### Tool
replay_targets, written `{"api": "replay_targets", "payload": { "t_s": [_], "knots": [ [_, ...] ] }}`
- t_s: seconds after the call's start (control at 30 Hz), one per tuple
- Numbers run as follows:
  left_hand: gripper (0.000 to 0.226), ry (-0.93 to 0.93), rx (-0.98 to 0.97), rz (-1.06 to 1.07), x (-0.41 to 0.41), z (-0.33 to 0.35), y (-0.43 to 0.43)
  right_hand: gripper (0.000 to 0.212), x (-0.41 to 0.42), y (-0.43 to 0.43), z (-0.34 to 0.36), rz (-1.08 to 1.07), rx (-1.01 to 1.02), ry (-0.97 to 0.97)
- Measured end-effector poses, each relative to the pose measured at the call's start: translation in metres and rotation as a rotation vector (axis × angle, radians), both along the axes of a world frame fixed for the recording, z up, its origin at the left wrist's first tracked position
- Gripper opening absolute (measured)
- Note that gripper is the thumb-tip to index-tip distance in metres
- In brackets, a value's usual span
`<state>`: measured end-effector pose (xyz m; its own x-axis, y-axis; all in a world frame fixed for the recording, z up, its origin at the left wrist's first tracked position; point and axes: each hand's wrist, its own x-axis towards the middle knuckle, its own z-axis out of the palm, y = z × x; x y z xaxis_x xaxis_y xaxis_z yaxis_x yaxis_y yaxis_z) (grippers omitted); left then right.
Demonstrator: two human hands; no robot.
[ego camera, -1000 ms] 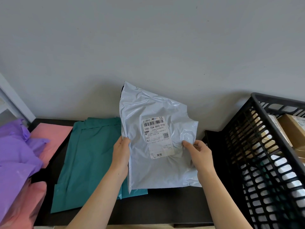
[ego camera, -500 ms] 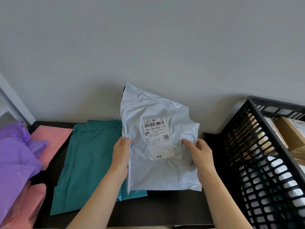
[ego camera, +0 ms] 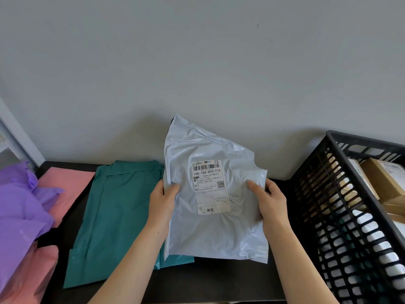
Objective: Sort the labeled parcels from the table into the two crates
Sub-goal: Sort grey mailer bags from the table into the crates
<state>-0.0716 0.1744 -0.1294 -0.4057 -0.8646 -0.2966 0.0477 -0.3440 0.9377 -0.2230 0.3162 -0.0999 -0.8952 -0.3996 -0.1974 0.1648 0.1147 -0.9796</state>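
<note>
I hold a pale grey poly-mailer parcel [ego camera: 210, 233] upright above the black table [ego camera: 219, 281], its white shipping label [ego camera: 210, 187] facing me. My left hand [ego camera: 161, 202] grips its left edge, thumb on the front. My right hand [ego camera: 270, 202] grips the right edge the same way. A black slatted crate [ego camera: 341, 207] stands at the right and holds cardboard boxes [ego camera: 381, 181] and white parcels. Only this one crate is in view.
A teal mailer [ego camera: 114, 220] lies flat on the table under and left of the held parcel. Pink mailers [ego camera: 65, 185] and a crumpled purple mailer [ego camera: 19, 211] pile up at the far left. A grey wall rises behind the table.
The parcel and both hands have barely moved; the view has shifted slightly, with the crate's rim a little lower and further left in the frame.
</note>
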Motion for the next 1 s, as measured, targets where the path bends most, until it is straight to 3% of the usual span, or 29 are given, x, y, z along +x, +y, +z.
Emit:
{"api": "replay_targets", "payload": {
  "t_s": [0.3, 1.0],
  "knots": [
    [0.009, -0.003, -0.092, 0.03, 0.0, -0.003, -0.002, 0.02, -0.005, -0.001, -0.007, -0.003, -0.002, 0.018],
    [0.014, 0.041, -0.011, 0.034, -0.002, -0.014, -0.006, 0.013, -0.004, 0.004, -0.012, -0.052, 0.022, 0.021]
  ]
}}
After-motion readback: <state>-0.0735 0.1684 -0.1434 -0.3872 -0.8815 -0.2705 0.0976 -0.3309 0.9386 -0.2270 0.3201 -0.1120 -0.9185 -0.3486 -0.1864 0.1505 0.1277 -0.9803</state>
